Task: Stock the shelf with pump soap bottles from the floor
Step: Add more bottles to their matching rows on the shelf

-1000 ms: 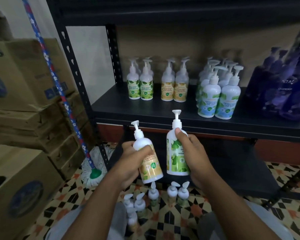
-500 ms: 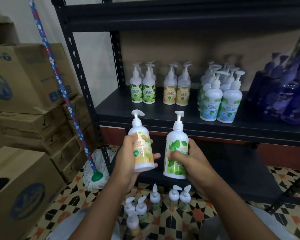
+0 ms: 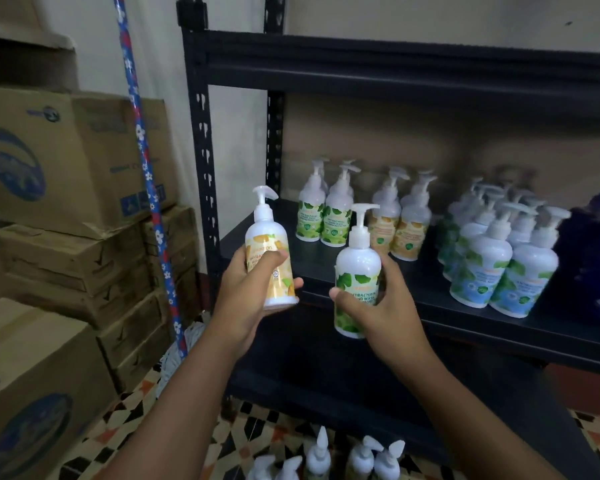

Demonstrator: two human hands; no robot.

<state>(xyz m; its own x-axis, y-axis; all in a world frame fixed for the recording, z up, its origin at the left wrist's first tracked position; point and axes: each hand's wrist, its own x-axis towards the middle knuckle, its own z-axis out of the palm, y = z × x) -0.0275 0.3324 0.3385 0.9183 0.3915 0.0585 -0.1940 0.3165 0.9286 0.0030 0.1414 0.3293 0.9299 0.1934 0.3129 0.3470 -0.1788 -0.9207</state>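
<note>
Lifted higher, left hand gripping yellow bottle, right hand green bottle, shelf ahead

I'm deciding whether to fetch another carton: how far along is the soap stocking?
Done: rows of pump bottles stand on the shelf. In hand: the left hand grips a yellow-label bottle, the right hand a green-label bottle, both near the shelf edge. Left: several bottles on the floor.

- stacked cardboard boxes all down the left side, blue round logos on a couple
- blue floral mop handle leaning just right of them, whitish mop head at bottom
- patterned tile floor along the bottom
</note>
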